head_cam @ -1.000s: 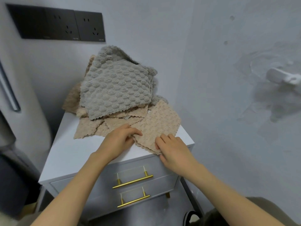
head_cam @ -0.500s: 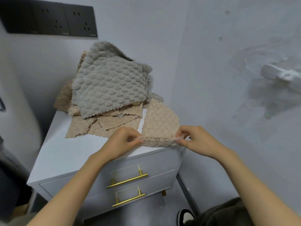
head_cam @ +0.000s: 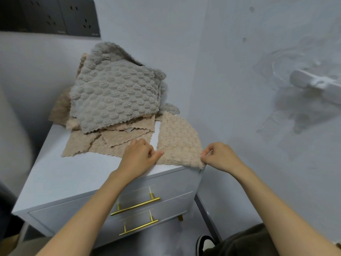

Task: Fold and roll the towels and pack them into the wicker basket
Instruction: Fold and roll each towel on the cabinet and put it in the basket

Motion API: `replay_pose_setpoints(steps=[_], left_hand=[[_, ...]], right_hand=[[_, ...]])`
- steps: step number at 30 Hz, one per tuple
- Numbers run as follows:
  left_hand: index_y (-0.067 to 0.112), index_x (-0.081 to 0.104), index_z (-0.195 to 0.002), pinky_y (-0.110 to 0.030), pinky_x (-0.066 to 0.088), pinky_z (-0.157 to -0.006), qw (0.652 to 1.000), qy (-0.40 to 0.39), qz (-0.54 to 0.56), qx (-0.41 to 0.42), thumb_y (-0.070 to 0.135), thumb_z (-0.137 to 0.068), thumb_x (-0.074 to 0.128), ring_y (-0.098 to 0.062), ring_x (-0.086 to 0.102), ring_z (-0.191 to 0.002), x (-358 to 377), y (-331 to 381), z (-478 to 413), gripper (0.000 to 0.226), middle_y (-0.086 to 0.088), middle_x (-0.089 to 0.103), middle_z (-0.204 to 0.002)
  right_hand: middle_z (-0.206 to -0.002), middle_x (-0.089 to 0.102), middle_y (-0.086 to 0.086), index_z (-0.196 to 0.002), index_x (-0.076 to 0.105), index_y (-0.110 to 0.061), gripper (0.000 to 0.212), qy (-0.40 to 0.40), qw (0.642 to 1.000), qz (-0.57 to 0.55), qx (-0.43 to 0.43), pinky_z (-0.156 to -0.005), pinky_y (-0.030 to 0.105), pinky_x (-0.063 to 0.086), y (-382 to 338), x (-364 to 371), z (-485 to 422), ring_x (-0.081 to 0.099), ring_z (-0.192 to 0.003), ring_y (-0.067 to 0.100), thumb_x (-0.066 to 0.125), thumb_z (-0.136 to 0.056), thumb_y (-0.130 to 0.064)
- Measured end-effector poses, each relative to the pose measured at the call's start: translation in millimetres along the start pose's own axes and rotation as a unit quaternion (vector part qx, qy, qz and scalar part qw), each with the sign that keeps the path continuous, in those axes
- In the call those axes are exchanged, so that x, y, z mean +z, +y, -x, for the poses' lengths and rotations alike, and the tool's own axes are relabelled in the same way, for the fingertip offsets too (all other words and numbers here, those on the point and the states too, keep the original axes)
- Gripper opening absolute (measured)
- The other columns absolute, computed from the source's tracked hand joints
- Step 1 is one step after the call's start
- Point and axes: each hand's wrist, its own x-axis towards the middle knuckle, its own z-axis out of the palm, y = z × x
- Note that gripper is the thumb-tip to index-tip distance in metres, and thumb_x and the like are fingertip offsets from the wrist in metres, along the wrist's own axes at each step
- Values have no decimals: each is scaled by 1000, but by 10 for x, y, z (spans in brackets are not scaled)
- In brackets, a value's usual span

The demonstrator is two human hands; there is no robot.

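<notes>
A beige towel [head_cam: 178, 139] lies at the front right corner of the white cabinet top [head_cam: 60, 174]. My left hand [head_cam: 139, 154] pinches its near left corner. My right hand [head_cam: 219, 157] pinches its near right corner, which hangs just over the cabinet's right edge. Behind it sits a heap of towels: a grey bobbled towel [head_cam: 116, 97] on top, several beige towels [head_cam: 103, 143] spread flat beneath. No wicker basket is in view.
The cabinet has two drawers with gold bar handles [head_cam: 135, 206]. It stands in a corner, walls behind and right. Black wall sockets [head_cam: 49, 15] are at the upper left. A white fixture [head_cam: 317, 85] juts from the right wall. A shoe [head_cam: 205, 243] is on the floor.
My hands went from resting on the beige towel's near edge to pinching its two near corners and drawing them apart. The right hand has moved right, and the towel lies flatter now.
</notes>
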Motion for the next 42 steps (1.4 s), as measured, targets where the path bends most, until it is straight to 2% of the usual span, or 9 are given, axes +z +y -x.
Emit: replay_pose_setpoints(steps=[4, 7, 10, 14, 19, 27, 34, 38, 42], left_hand=[[22, 53, -85, -28, 36, -77, 995, 83, 21, 54, 43, -85, 63, -14, 37, -96, -10, 25, 15, 23, 7, 44, -94], [21, 62, -98, -31, 43, -76, 973, 124, 19, 194, 21, -84, 65, -14, 45, -95, -28, 99, 30, 14, 6, 52, -99], [20, 70, -103, -33, 50, -73, 952, 82, -10, 296, 5, -83, 68, -18, 57, -92, 0, 137, 52, 25, 5, 65, -102], [26, 69, -114, -34, 54, -85, 963, 38, -12, 268, 14, -85, 64, -11, 61, -107, 14, 86, 97, 32, 11, 68, -114], [29, 59, -129, -24, 44, -100, 975, -4, 4, 223, 36, -91, 57, -4, 54, -120, -48, 20, 129, 39, 14, 60, -129], [28, 65, -122, -15, 46, -90, 982, -13, 62, 175, 15, -89, 59, -2, 62, -106, -59, -1, 118, 35, 13, 66, -119], [25, 70, -104, -5, 44, -73, 976, 4, 204, 73, 24, -92, 60, 9, 61, -84, -92, 71, 86, 15, 17, 69, -90], [25, 64, -96, -12, 41, -67, 975, 2, 220, 16, 30, -93, 58, 1, 61, -74, -46, 87, 48, 8, 11, 66, -77], [22, 60, -94, -12, 38, -59, 980, 15, 197, -34, 30, -93, 57, -3, 59, -72, -1, 126, 10, 8, 6, 66, -77]], right_hand=[[-71, 60, -10, -70, 58, -25, 8, 54, 998, 10, -16, -64, 28, 48, -19, 53, 25, 60, -75, 15, 66, -69, -23], [-73, 50, -11, -73, 48, -27, 25, 87, 988, 17, -126, -56, 31, 38, -50, 55, 72, 51, -74, 16, 63, -65, -8], [-93, 52, -11, -87, 56, -26, 36, 82, 964, 49, -250, -67, 32, 43, -75, 90, 132, 48, -93, 12, 53, -70, 5], [-115, 60, -6, -114, 65, -23, 37, 59, 940, 105, -319, -81, 33, 48, -11, 174, 159, 49, -111, 14, 50, -87, -3], [-120, 60, -6, -126, 62, -21, 41, 47, 933, 131, -331, -86, 33, 51, 80, 191, 184, 49, -116, 13, 60, -85, -21], [-119, 65, -6, -124, 64, -20, 34, 60, 941, 117, -313, -89, 26, 46, 206, 156, 149, 53, -114, 14, 54, -93, -13], [-85, 69, -2, -94, 71, -21, 14, 9, 980, -84, -180, -69, 19, 39, 243, 35, 64, 53, -78, 3, 57, -92, -21], [-53, 53, -13, -86, 68, -12, 15, -8, 976, -206, -71, -64, 24, 35, 197, 22, 13, 45, -59, 5, 62, -90, -24], [-82, 67, -6, -79, 66, -17, 14, 1, 961, -274, 23, -69, 21, 41, 127, 57, -54, 57, -76, 7, 70, -85, -29]])
